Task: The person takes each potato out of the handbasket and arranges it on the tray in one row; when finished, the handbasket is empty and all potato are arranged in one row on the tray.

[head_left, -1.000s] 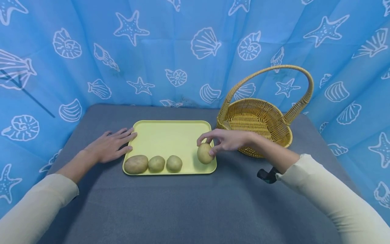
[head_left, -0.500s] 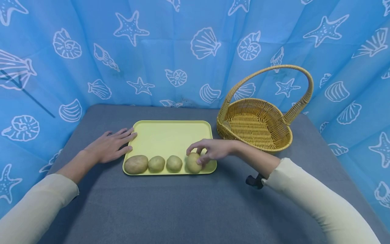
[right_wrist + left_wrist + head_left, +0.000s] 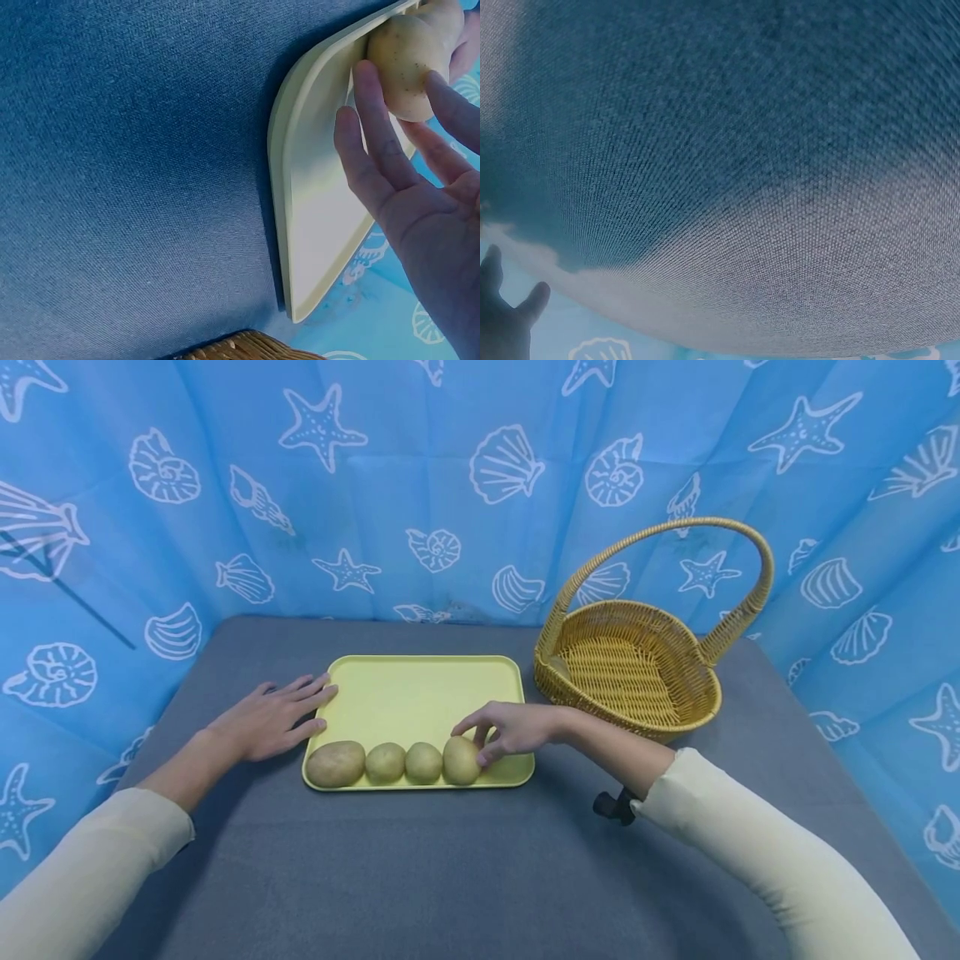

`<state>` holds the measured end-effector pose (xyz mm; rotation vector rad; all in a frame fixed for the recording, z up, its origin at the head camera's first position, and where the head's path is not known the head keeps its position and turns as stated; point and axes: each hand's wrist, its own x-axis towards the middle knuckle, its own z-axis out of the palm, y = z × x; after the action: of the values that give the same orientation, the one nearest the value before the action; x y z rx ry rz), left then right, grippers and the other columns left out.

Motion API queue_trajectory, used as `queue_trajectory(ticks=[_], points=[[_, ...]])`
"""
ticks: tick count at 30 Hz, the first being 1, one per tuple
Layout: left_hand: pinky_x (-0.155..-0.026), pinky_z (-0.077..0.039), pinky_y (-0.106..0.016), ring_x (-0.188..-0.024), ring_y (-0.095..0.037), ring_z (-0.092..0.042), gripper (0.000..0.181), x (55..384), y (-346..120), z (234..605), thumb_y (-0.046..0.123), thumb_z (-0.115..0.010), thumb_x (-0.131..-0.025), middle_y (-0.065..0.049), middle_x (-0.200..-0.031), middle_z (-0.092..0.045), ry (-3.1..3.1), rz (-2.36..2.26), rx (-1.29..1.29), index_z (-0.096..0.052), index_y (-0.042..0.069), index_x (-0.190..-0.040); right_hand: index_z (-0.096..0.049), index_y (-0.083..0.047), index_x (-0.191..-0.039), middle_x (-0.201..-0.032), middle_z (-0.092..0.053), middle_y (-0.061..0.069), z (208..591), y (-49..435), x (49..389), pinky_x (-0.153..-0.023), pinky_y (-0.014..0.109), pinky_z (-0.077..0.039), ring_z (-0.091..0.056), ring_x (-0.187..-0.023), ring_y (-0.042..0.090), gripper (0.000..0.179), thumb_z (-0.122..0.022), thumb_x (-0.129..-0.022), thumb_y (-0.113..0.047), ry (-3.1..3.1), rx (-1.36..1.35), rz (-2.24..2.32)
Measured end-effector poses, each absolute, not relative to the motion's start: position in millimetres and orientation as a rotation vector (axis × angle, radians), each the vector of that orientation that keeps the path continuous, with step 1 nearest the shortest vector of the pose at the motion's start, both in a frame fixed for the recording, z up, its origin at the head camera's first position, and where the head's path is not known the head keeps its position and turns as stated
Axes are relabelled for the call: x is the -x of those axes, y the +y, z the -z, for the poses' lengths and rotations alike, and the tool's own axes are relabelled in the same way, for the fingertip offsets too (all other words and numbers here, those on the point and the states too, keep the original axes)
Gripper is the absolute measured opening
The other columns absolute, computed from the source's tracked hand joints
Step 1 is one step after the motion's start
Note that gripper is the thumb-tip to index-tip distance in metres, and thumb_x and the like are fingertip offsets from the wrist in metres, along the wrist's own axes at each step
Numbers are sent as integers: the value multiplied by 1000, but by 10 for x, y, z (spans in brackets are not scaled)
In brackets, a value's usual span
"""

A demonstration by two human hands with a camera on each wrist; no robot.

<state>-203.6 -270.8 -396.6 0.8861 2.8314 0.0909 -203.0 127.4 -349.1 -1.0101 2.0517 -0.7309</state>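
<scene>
Along the near edge of a yellow tray (image 3: 420,693) several potatoes stand in a row. At the left end is a larger, browner potato (image 3: 336,764), followed by two small round ones, a potato (image 3: 386,763) and another potato (image 3: 423,763). My right hand (image 3: 517,727) holds the rightmost potato (image 3: 461,762) between thumb and fingers, low on the tray and close against its neighbour. In the right wrist view, fingers curve around that potato (image 3: 403,71). My left hand (image 3: 273,718) lies flat with spread fingers, its fingertips on the tray's left rim.
A wicker basket (image 3: 675,714) with a tall arched handle (image 3: 652,533) stands to the right of the tray, with a brownish rounded thing (image 3: 558,667) at its inner left wall. Grey cloth (image 3: 420,877) covers the table. A blue shell-patterned curtain (image 3: 450,485) hangs behind.
My right hand has brought its potato left and down to the row's right end. The neighbouring potato has shifted slightly left. My left hand has stayed in place.
</scene>
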Motion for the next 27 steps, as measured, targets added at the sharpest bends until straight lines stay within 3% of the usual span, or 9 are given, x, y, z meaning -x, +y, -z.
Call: queue_trajectory(ticks=[6, 14, 27], points=[[-107, -23, -72, -148, -40, -23, 63, 2042, -2698, 3961, 46, -39, -107, -17, -162, -24, 2833, -92, -882, -30, 11, -158, -48, 4, -144, -122, -65, 17, 3513, 1298, 2037, -99, 34, -50, -62, -116, 25, 55, -68, -93, -4, 2061, 982, 730], [-107, -23, -72, -147, -41, -24, 63, 2026, -2696, 3959, 46, -40, -107, -18, -162, -25, 2838, -90, -892, -31, 10, -158, -50, 2, -144, -113, -68, 17, 3533, 1350, 2065, -93, 32, -53, -66, -106, 24, 56, -70, -93, -5, 2075, 1001, 716], [-107, -23, -72, -147, -41, -24, 63, 2034, -2691, 3954, 46, -40, -107, -18, -162, -24, 2827, -94, -869, -30, 11, -158, -43, -1, -149, -126, -61, 26, 3192, 1527, 2153, -94, 39, -53, -66, -110, 34, 59, -67, -96, -10, 2107, 954, 682]])
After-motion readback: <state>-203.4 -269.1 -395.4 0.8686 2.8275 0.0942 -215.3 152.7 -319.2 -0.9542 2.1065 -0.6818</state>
